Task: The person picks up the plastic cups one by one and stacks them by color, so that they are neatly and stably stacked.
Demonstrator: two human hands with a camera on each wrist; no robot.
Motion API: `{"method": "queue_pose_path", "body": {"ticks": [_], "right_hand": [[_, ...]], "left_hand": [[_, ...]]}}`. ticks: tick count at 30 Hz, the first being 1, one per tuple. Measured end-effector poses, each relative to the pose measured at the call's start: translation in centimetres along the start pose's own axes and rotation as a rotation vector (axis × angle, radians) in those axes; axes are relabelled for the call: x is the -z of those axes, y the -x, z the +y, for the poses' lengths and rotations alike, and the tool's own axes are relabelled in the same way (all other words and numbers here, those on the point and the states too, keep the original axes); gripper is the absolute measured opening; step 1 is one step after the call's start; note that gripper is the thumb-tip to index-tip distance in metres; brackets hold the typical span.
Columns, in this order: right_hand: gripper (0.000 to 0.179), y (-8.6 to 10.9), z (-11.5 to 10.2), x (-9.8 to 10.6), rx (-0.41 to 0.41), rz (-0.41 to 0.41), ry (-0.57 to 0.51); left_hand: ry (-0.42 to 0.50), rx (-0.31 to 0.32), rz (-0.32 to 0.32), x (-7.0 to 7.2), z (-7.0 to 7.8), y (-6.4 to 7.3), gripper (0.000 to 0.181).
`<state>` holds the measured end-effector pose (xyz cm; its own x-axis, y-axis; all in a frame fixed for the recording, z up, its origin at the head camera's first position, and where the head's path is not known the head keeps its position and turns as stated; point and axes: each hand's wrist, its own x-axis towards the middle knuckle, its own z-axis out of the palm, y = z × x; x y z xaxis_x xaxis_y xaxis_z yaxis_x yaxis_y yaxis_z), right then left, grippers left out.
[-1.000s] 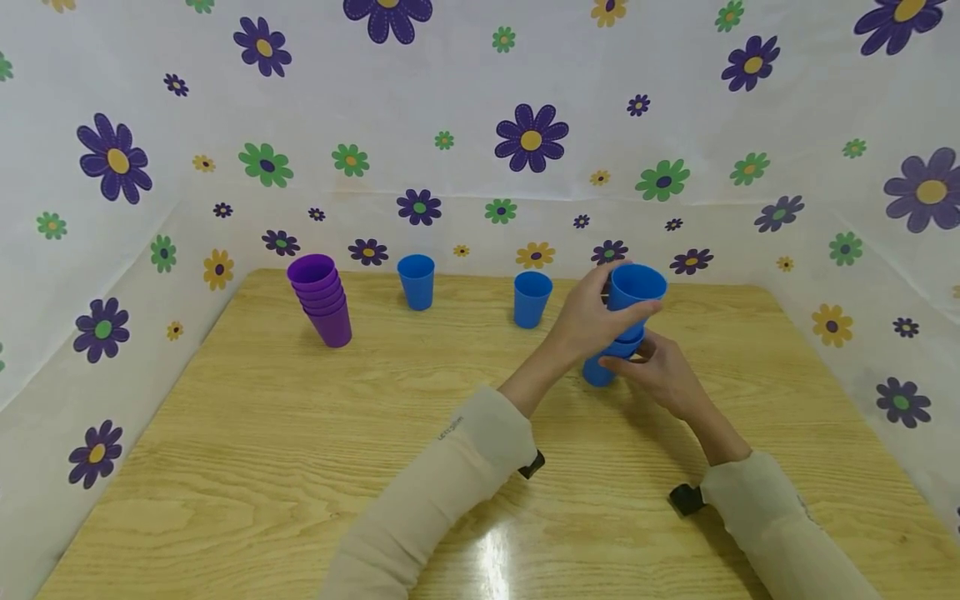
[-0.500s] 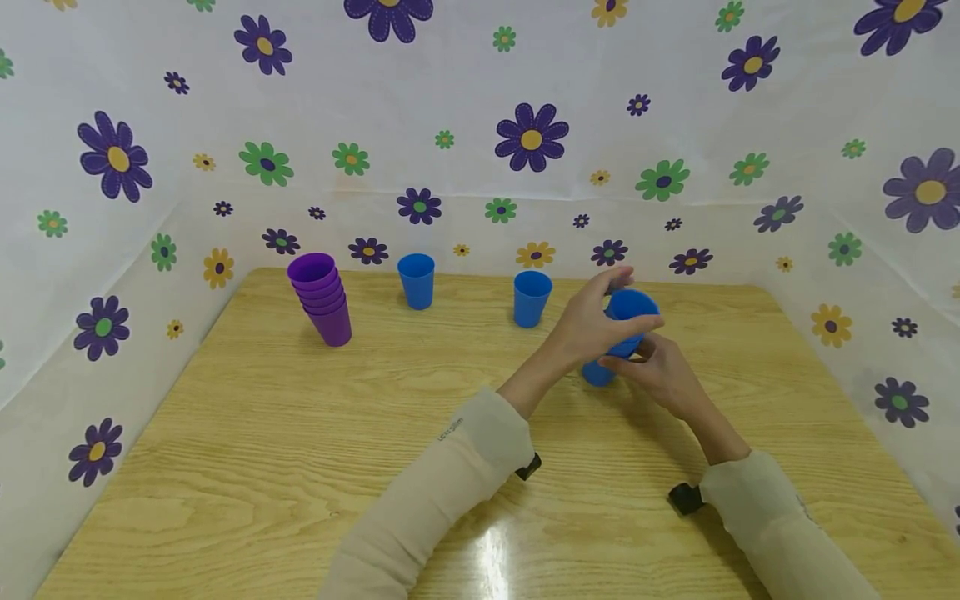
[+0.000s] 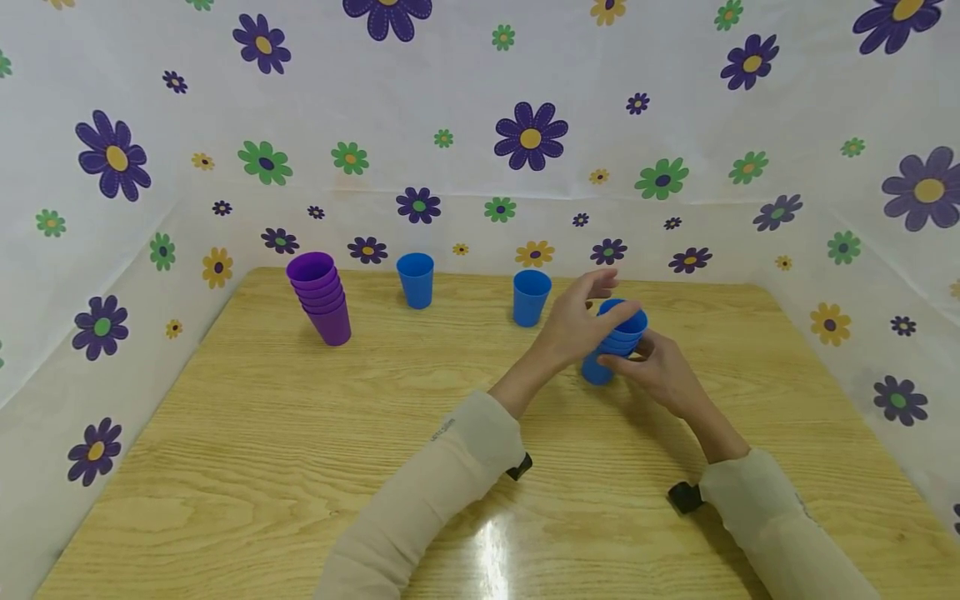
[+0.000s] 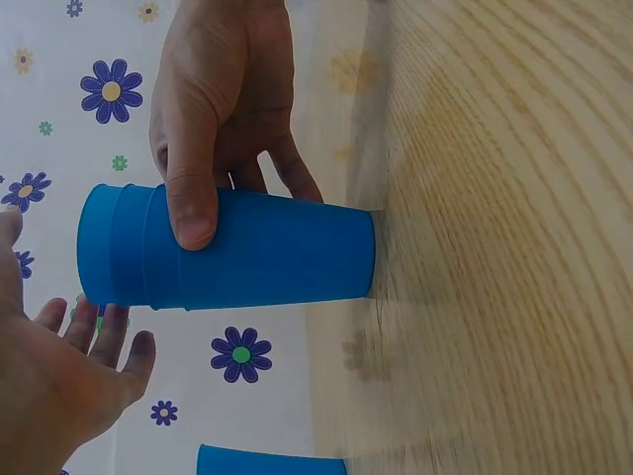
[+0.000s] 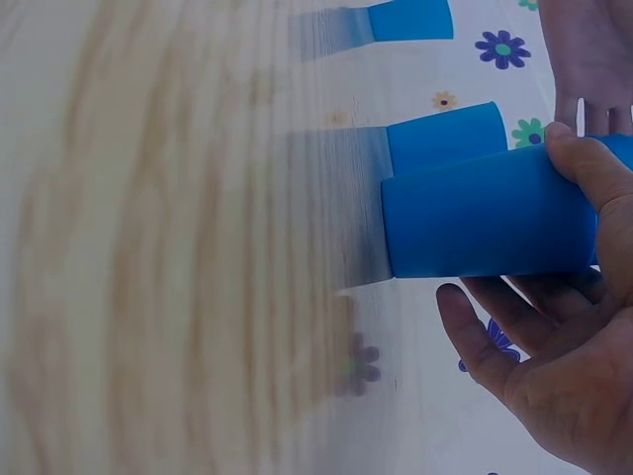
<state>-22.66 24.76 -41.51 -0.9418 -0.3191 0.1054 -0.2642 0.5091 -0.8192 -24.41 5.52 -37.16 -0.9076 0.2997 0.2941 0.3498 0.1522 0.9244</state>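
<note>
Nested blue cups (image 3: 597,371) stand upright in a short stack on the right half of the table, their rims layered one above another. My right hand (image 3: 666,373) grips the stack from the right side, thumb across its near face. On the left, my left hand (image 3: 572,327) hovers by the top rim with fingers loosely extended and nothing in its grasp. The left wrist view shows the left fingers (image 4: 109,332) just off the upper rims of the stack (image 4: 277,252), while the right thumb presses on its side.
Two single blue cups (image 3: 532,298) (image 3: 416,282) stand upright toward the back. A stack of purple cups (image 3: 330,321) leans slightly at the back left. Flowered white cloth (image 3: 442,108) walls the wooden table (image 3: 337,467) behind and at both sides.
The upper blue cup has sunk down into the stack that my right hand holds. My left hand has loosened from it and shifted slightly left. The right hand stays in place.
</note>
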Motion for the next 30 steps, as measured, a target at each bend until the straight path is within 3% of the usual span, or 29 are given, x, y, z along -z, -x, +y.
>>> {"method": "queue_pose_path", "body": {"ticks": [13, 30], "right_hand": [[0.070, -0.1, 0.4, -0.2, -0.012, 0.013, -0.004], [0.065, -0.1, 0.3, -0.1, -0.005, 0.026, -0.003]], "left_hand": [[-0.034, -0.039, 0.068, 1.6, -1.7, -0.1, 0.057], [-0.080, -0.034, 0.292, 6.5, -3.5, -0.3, 0.061]]}}
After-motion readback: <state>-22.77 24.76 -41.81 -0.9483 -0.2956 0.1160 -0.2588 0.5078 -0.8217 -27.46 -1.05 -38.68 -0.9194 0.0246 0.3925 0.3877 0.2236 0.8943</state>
